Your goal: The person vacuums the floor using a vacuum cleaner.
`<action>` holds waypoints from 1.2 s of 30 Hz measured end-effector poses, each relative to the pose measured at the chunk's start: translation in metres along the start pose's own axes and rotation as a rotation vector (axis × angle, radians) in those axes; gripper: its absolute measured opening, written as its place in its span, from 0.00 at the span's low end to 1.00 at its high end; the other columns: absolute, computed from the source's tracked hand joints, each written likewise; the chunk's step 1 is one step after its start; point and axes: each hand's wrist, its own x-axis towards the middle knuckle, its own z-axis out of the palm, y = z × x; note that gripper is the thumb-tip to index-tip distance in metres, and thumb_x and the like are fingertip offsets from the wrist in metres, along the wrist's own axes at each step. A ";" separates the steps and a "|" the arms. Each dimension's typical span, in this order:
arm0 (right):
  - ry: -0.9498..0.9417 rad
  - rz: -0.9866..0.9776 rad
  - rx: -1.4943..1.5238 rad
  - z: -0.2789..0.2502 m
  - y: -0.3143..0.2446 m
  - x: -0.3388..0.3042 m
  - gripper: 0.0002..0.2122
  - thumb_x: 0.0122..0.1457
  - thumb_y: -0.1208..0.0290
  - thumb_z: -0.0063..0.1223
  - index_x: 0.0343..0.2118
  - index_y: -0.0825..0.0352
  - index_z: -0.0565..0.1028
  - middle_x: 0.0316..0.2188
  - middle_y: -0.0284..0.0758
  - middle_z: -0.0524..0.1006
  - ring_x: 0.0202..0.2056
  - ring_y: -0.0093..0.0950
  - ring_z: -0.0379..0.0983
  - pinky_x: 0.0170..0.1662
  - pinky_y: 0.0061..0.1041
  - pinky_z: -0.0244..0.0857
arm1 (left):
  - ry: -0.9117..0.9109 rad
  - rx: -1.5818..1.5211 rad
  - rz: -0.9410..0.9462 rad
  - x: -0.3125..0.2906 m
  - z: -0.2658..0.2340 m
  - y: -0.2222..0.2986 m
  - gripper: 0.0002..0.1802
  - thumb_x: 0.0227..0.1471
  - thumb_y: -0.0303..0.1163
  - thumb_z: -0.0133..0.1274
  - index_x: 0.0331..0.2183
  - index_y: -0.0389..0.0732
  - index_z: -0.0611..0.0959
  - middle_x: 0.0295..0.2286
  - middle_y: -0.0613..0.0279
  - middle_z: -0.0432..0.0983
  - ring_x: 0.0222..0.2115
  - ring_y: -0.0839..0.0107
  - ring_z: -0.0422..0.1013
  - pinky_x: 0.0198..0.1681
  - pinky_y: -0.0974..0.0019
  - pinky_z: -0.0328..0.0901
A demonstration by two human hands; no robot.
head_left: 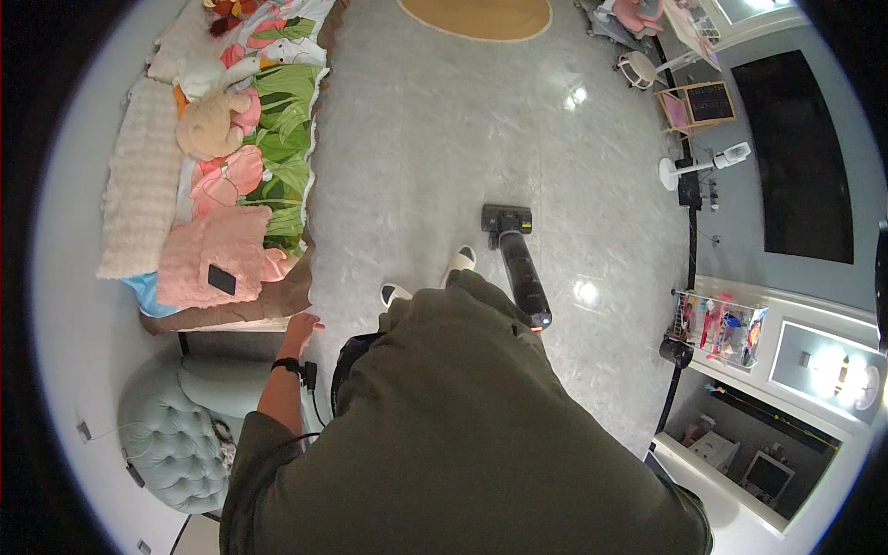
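My left hand [302, 330] hangs at my side near the front corner of the bed, holding nothing, its fingers loosely apart. Around that wrist is a black band [288, 365] with a small black box and a cable. A dark upright floor cleaner [524, 276] stands on the floor ahead and to the right of my feet. Its wide floor head [506, 219] points away from me, and its body leans back toward my right side. The upper end goes out of sight behind my green top [462, 416]. My right hand is hidden, so its hold cannot be seen.
At the left is a bed with a leafy green cover [282, 139], a pink cushion [217, 254] and a phone [221, 279]. Behind it sits a tufted armchair [176, 435]. A wire rack [717, 326], a white stand [668, 174] and a small easel [696, 104] line the right wall. A round rug [481, 17] lies far ahead.
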 end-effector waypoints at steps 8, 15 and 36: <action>-0.087 0.210 -0.275 -0.022 0.025 -0.038 0.19 0.43 0.64 0.55 0.36 0.70 0.66 0.28 0.47 0.74 0.34 0.45 0.71 0.34 0.42 0.64 | -0.163 0.204 0.018 -0.003 0.037 0.019 0.11 0.42 0.30 0.46 0.30 0.37 0.79 0.27 0.60 0.76 0.28 0.66 0.72 0.27 0.64 0.67; 0.056 0.000 -0.120 -0.036 -0.021 0.066 0.13 0.43 0.70 0.50 0.32 0.69 0.66 0.26 0.50 0.73 0.32 0.47 0.70 0.33 0.43 0.63 | -0.147 0.540 0.271 -0.011 0.013 -0.048 0.09 0.43 0.31 0.46 0.25 0.39 0.79 0.26 0.61 0.77 0.20 0.66 0.73 0.19 0.66 0.66; -0.007 -0.463 0.699 -0.219 -0.525 0.463 0.08 0.45 0.71 0.53 0.25 0.69 0.70 0.19 0.32 0.71 0.22 0.24 0.67 0.26 0.25 0.60 | 0.155 1.050 0.425 -0.113 -0.024 -0.051 0.12 0.42 0.35 0.49 0.30 0.42 0.80 0.30 0.59 0.76 0.29 0.62 0.73 0.32 0.63 0.67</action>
